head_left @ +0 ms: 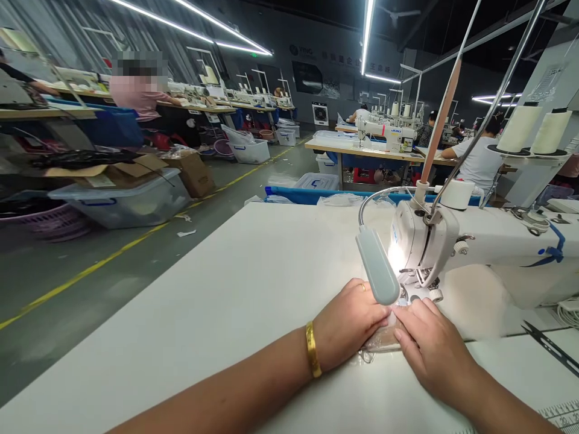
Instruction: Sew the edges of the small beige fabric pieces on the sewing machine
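Note:
At the needle end of a white sewing machine [493, 232], both hands work close together on a small sheer, pale piece of material [384, 340]. My left hand [348, 325], with a gold bracelet at its wrist, grips the piece's left side; the lamp hides part of its fingers. My right hand [434, 346] has its fingers curled and pressed together on the right side of the piece. A grey-green lamp [379, 268] on a bendy neck hangs just over the fingertips. Whether the piece lies under the presser foot [427, 277] I cannot tell.
Black thread snips [552, 349] lie on the white table [217, 289] at right, above a clear ruler [563, 416]. Thread cones [518, 129] stand behind the machine. Plastic bins [124, 199] line the aisle at left. Other people sit at machines further off.

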`<act>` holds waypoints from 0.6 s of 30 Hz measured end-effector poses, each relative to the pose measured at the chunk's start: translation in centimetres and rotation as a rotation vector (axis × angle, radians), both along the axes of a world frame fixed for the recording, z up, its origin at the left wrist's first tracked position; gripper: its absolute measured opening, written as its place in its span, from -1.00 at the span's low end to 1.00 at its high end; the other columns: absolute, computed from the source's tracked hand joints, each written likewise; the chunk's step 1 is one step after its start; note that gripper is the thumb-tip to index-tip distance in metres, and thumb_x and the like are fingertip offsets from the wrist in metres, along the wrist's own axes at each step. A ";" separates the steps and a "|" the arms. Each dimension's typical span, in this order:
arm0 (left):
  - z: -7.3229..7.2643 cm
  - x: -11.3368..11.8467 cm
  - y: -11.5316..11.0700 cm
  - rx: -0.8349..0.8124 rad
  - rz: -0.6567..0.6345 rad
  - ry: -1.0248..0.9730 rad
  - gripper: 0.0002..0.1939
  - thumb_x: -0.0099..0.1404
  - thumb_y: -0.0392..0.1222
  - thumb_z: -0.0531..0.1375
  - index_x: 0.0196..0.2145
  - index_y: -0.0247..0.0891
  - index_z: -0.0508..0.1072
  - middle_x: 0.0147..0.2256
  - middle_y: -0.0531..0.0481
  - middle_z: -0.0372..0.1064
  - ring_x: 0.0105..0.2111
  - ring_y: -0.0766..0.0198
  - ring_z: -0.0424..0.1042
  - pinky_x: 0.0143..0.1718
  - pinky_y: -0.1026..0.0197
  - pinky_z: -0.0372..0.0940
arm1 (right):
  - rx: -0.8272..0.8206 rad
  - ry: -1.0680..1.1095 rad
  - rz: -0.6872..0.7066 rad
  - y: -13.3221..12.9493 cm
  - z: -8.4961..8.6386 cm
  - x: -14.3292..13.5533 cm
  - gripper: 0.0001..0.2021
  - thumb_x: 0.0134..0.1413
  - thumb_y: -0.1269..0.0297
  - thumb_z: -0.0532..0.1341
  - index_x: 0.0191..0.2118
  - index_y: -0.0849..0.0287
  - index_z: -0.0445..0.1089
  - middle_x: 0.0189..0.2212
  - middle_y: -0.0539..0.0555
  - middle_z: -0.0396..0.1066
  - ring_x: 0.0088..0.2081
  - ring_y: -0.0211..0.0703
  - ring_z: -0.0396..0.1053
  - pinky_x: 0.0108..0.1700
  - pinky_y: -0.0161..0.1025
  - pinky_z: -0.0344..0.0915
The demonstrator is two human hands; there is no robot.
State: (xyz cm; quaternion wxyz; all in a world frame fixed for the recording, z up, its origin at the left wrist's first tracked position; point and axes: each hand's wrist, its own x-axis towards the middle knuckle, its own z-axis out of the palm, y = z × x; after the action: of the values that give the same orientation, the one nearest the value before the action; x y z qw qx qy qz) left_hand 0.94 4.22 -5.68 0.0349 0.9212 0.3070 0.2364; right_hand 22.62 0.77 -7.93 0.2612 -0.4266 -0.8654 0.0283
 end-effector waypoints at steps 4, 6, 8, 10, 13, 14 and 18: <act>0.0 0.1 0.1 0.000 -0.001 -0.018 -0.76 0.47 -0.35 0.09 -0.27 -0.22 0.54 -0.27 -0.06 0.50 -0.20 0.14 0.46 -0.13 0.11 0.31 | 0.011 0.003 0.006 0.2 0.1 0.2 -0.77 0.42 0.37 0.03 -0.01 0.12 0.42 -0.38 0.09 0.35 -0.30 0.01 0.29 -0.32 -0.11 0.23; 0.0 0.1 0.0 -0.004 -0.014 -0.018 -0.75 0.46 -0.36 0.08 -0.27 -0.22 0.55 -0.28 -0.07 0.50 -0.22 0.15 0.46 -0.15 0.12 0.32 | 0.006 0.024 0.013 0.2 0.2 0.5 -0.76 0.42 0.38 0.02 -0.03 0.11 0.42 -0.38 0.08 0.36 -0.32 0.00 0.29 -0.32 -0.11 0.23; 0.0 0.1 -0.1 -0.006 -0.021 -0.018 -0.74 0.46 -0.37 0.07 -0.27 -0.22 0.55 -0.28 -0.07 0.51 -0.23 0.15 0.47 -0.17 0.13 0.32 | 0.000 0.054 0.017 0.2 0.3 0.7 -0.74 0.42 0.40 0.01 -0.01 0.11 0.42 -0.37 0.08 0.38 -0.33 -0.02 0.29 -0.32 -0.12 0.23; 0.0 0.1 -0.2 -0.011 -0.025 -0.021 -0.74 0.46 -0.38 0.08 -0.28 -0.22 0.54 -0.29 -0.05 0.51 -0.23 0.16 0.47 -0.18 0.14 0.32 | 0.000 0.071 0.040 0.1 0.4 0.8 -0.73 0.42 0.41 0.00 0.02 0.11 0.41 -0.35 0.09 0.40 -0.32 -0.02 0.29 -0.32 -0.11 0.24; 0.0 0.1 -0.4 -0.024 -0.021 -0.033 -0.75 0.45 -0.39 0.10 -0.31 -0.23 0.54 -0.30 -0.04 0.51 -0.24 0.17 0.47 -0.19 0.14 0.31 | 0.005 0.054 0.087 -0.1 0.5 0.7 -0.72 0.41 0.43 0.01 0.03 0.12 0.42 -0.35 0.09 0.38 -0.32 -0.02 0.28 -0.30 -0.11 0.25; 0.0 0.1 -0.4 -0.033 -0.014 -0.039 -0.75 0.45 -0.40 0.11 -0.32 -0.23 0.54 -0.30 -0.03 0.51 -0.25 0.18 0.47 -0.20 0.15 0.31 | 0.005 0.049 0.092 -0.1 0.5 0.6 -0.72 0.41 0.43 0.01 0.03 0.12 0.43 -0.36 0.09 0.38 -0.32 -0.03 0.28 -0.30 -0.11 0.26; 0.1 0.3 -0.5 -0.062 0.019 -0.051 -0.76 0.42 -0.42 0.12 -0.33 -0.24 0.53 -0.30 0.00 0.50 -0.27 0.21 0.47 -0.22 0.16 0.31 | 0.009 0.052 0.084 0.0 0.4 0.5 -0.72 0.41 0.43 0.01 0.02 0.10 0.43 -0.36 0.09 0.38 -0.33 -0.03 0.29 -0.31 -0.12 0.27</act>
State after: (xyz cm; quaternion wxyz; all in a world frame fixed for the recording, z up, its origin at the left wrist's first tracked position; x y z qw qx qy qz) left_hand 1.23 3.68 -5.60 0.0691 0.9104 0.3220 0.2504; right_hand 23.12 0.76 -7.55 0.2842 -0.3880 -0.8755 0.0464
